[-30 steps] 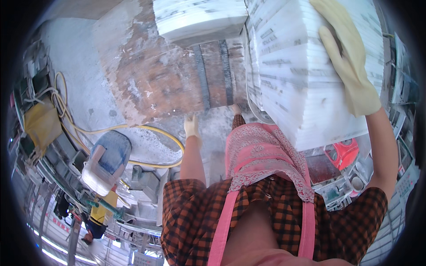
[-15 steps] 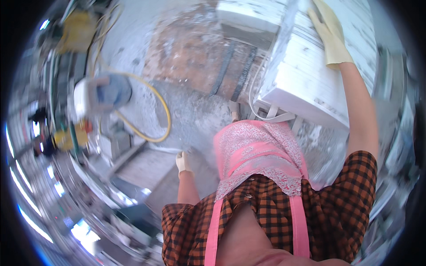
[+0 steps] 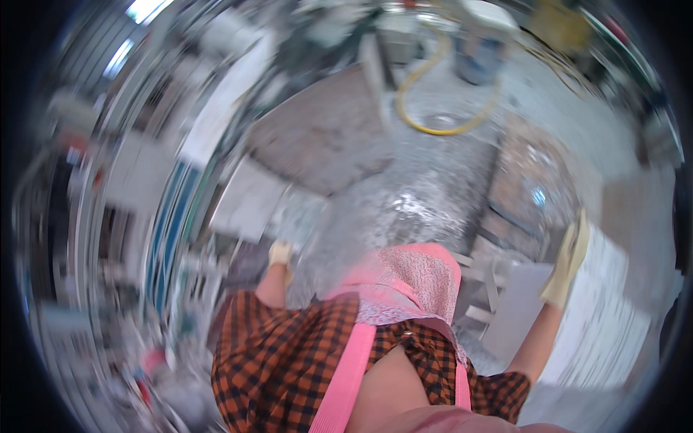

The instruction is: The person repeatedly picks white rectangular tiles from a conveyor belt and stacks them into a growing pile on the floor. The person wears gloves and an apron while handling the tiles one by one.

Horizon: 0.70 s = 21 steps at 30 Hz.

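Note:
My right hand, in a pale cream glove, is at the near edge of a stack of white slabs. Its fingers stretch out flat along the stack's corner and hold nothing. Contact with the slabs cannot be made out for certain. Low at my left side hangs my left hand, also in a cream glove. Motion blurs its fingers, and no object shows in it. A pink patterned apron covers my front over a checked shirt.
A yellow hose loops over the wet floor near a blue-and-white bucket. A brown board lies ahead to the left, beside a pale slab. Blurred racks and blue-striped frames stand at the left.
My view has swung left, so the slab stack now sits lower at the right. My right hand has shifted from the stack's top face to its edge. The left hand still hangs low.

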Available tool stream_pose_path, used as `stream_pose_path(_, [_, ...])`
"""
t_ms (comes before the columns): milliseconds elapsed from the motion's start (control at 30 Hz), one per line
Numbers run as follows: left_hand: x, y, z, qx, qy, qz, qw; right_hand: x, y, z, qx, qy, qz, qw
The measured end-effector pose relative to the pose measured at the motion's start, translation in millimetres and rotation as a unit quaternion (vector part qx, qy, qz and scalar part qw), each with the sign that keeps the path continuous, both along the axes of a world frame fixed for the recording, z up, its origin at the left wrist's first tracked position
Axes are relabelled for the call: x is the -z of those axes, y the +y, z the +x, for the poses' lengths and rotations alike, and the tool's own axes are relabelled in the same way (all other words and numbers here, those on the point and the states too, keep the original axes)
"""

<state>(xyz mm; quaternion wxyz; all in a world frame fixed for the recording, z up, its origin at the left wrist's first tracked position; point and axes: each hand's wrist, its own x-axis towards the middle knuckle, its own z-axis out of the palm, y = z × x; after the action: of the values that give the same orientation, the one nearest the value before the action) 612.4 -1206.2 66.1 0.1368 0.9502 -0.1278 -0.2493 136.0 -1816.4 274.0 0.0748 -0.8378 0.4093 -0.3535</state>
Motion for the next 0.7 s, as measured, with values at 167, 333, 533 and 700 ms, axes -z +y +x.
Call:
stream_pose_path(167, [-56.9, 4.2, 18.6, -0.089, -0.086, -0.010, 0.992, 75.1, 102.9, 72.5, -0.078, 0.149, 0.098, 0.981])
stream_pose_path(333, [-130.4, 90.5, 114.2, -0.152, -0.170, -0.135, 0.964, 124.7, 260.3, 80.9, 0.048, 0.153, 0.394, 0.905])
stream_pose_path(533, [-119.9, 227.8, 182.7, -0.222, -0.151, -0.153, 0.951, 177.8, 478.6, 4.9, 0.248, -0.051, 0.565, 0.785])
stream_pose_path(700, [-148.4, 321.9, 243.5, -0.169, -0.349, -0.255, 0.886, 175.4, 575.6, -29.0, 0.220, 0.090, 0.521, 0.819])
